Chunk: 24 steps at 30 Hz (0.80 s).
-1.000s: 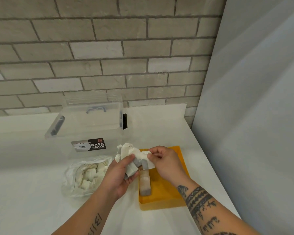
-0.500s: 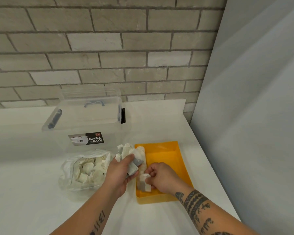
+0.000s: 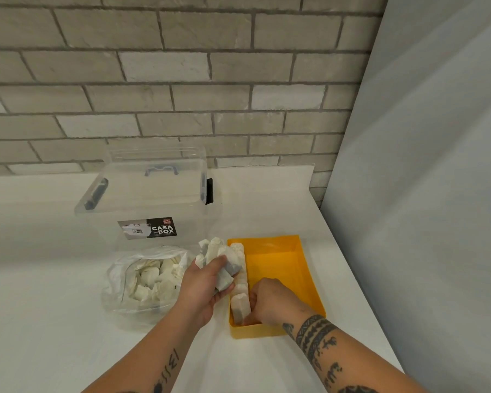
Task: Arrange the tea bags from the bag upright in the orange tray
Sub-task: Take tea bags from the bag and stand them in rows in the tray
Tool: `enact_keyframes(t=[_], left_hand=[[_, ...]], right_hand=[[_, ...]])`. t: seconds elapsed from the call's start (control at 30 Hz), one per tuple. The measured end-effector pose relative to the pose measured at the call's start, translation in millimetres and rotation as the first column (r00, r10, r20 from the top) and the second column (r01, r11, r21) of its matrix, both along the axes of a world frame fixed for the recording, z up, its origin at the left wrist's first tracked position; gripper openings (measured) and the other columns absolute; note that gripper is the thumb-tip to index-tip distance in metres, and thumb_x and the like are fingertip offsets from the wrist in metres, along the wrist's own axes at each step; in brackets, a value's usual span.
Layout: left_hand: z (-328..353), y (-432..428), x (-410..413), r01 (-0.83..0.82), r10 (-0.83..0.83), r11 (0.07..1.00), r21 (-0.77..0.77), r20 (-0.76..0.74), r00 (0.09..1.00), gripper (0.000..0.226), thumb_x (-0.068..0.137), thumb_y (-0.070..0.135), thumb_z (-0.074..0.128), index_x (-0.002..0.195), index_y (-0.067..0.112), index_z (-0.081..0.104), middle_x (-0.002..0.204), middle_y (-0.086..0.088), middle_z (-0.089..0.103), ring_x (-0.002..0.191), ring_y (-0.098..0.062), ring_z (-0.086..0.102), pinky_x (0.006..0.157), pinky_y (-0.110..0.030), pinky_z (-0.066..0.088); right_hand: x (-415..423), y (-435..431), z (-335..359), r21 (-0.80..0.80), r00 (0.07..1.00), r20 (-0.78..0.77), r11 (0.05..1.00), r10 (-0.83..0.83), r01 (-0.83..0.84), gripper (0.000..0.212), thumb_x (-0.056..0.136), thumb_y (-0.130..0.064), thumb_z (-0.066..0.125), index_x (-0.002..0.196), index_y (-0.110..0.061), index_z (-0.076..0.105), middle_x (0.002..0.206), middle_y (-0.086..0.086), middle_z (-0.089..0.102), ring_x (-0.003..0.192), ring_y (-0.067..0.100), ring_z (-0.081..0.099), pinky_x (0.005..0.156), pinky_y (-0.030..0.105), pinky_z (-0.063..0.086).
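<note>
White tea bag: pinched by the right hand, stood up at the near left of the orange tray.
Left hand: grips a bunch of tea bags beside the tray's left wall.
Plastic bag: more, farther left.
Danger: letting go may tip the row; nothing props it.

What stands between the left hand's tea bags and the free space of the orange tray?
Nothing visible. The left hand holds its bunch of tea bags at the left edge of the orange tray; the floor right of the row is bare. The right hand grips one tea bag at the row's near end.
</note>
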State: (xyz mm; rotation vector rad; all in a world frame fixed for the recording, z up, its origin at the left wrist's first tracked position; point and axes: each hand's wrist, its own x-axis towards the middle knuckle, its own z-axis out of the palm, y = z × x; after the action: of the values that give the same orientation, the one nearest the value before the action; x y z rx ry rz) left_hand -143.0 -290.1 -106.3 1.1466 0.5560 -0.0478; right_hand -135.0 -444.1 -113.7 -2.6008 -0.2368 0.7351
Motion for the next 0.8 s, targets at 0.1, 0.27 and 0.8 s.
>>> enact_keyframes(t=[0.1,0.27,0.8], left_hand=[[-1,-1,-1,0.004,-0.004,1.000,-0.001,0.003,1.000,0.033,0.095,0.016,0.066,0.127,0.020,0.059,0.118,-0.008,0.069,0.104,-0.026,0.069,0.062,-0.033,0.059],[-2,0,-1,0.015,-0.016,1.000,0.015,0.007,1.000,0.033,0.094,0.016,0.067,0.126,0.019,0.060,0.118,-0.009,0.070,0.104,-0.027,0.070,0.065,-0.034,0.059],[6,2,-1,0.081,-0.081,0.997,-0.008,0.024,0.996,0.033,0.094,0.016,0.068,0.126,0.019,0.061,0.116,-0.010,0.071,0.100,-0.026,0.071,0.062,-0.034,0.058]], right_hand=[[0,5,-4,0.018,0.999,0.023,0.999,-0.041,0.040,0.037,0.068,-0.047,0.088,0.094,-0.024,0.073,0.100,-0.003,0.074,0.092,0.015,0.069,0.079,0.030,0.057],[3,5,-7,0.036,0.995,0.028,0.995,-0.095,0.094,0.043,0.065,-0.050,0.088,0.096,-0.024,0.073,0.098,-0.005,0.073,0.088,0.013,0.068,0.078,0.030,0.058],[26,-20,29,0.382,0.968,0.129,0.911,-0.217,0.154,0.022,0.091,-0.037,0.070,0.109,-0.025,0.069,0.099,-0.015,0.064,0.093,0.005,0.060,0.073,0.012,0.045]])
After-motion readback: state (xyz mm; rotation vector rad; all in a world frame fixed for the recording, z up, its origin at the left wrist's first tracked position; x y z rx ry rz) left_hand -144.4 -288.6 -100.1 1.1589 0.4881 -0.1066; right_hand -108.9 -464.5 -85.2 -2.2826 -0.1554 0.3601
